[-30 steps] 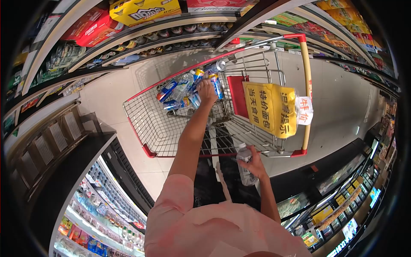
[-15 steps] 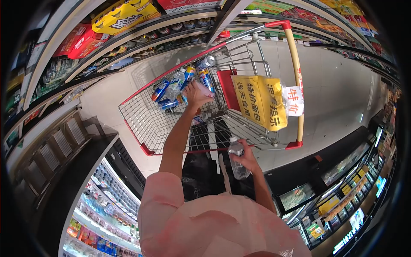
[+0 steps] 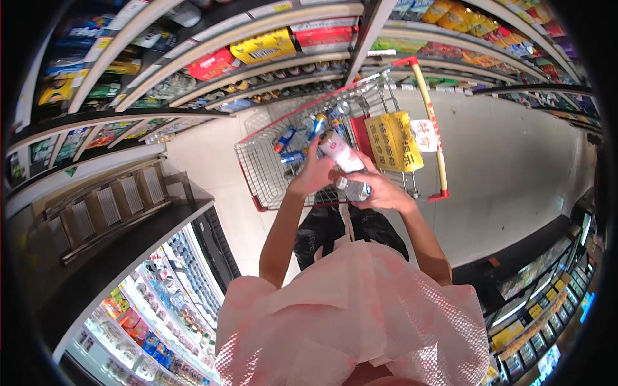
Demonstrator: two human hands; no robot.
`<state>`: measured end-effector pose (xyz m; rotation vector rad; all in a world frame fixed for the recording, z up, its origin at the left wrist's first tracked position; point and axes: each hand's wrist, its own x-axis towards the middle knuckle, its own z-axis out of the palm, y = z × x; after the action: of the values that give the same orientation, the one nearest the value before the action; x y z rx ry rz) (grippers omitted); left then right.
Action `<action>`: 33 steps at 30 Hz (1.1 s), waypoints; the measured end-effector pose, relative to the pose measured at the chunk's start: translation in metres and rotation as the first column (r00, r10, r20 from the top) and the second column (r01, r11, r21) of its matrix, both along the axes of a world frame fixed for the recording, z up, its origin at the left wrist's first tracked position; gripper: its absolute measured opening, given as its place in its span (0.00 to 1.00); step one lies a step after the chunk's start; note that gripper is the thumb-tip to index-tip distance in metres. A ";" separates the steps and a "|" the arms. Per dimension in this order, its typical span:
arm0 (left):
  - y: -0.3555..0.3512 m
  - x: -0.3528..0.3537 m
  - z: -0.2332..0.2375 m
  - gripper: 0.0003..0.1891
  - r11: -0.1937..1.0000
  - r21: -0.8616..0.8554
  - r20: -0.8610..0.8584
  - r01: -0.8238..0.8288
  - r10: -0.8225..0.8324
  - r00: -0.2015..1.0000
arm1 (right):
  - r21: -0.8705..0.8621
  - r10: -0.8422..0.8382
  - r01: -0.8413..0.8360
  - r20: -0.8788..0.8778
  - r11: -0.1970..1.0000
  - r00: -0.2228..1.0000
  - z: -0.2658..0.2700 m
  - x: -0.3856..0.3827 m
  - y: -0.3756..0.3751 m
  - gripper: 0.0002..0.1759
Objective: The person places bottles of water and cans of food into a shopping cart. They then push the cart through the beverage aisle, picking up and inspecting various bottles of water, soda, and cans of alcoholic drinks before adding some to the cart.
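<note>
My left hand (image 3: 313,172) is closed around a pink-and-white cylindrical drink container (image 3: 340,152), tilted in front of me over the near side of the shopping cart (image 3: 252,186). My right hand (image 3: 385,192) grips a clear plastic bottle (image 3: 356,189) with a white cap, just below the pink container. Fingers of my right hand also reach up to the container's lower end. Behind my hands, blue drink cans (image 3: 294,157) and other drinks lie in the wire basket.
A yellow sign (image 3: 394,140) and a white price card (image 3: 423,135) hang by the cart's yellow handle (image 3: 430,116). Shelves of boxed drinks (image 3: 262,47) run along the far side. A lit refrigerated case (image 3: 154,296) stands at left, dark display cases (image 3: 521,283) at right.
My left hand has lifted the pink-and-white container out of the cart basket towards me. My right hand has brought the clear bottle up beside it. The view has shifted.
</note>
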<state>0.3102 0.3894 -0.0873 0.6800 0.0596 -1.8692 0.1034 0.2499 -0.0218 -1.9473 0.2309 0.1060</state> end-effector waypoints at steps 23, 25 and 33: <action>0.007 0.090 0.223 0.27 0.836 -0.457 0.501 -0.303 0.524 0.689 | -0.039 -0.124 0.163 0.477 0.986 0.870 0.147 0.010 0.042 0.44; -0.010 0.109 0.283 0.23 0.701 -0.687 0.417 -0.191 0.596 0.686 | -0.005 -0.136 0.160 0.505 0.987 0.852 0.142 0.008 0.039 0.44; -0.123 0.181 0.490 0.29 0.540 -0.834 0.532 0.112 0.842 -0.091 | 0.090 -0.239 0.221 0.358 0.971 0.903 0.096 -0.035 0.045 0.42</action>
<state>0.4909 0.2665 0.4025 1.0890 -1.2092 -0.2111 0.0683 0.2947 0.0741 -1.8376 0.2055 -0.4042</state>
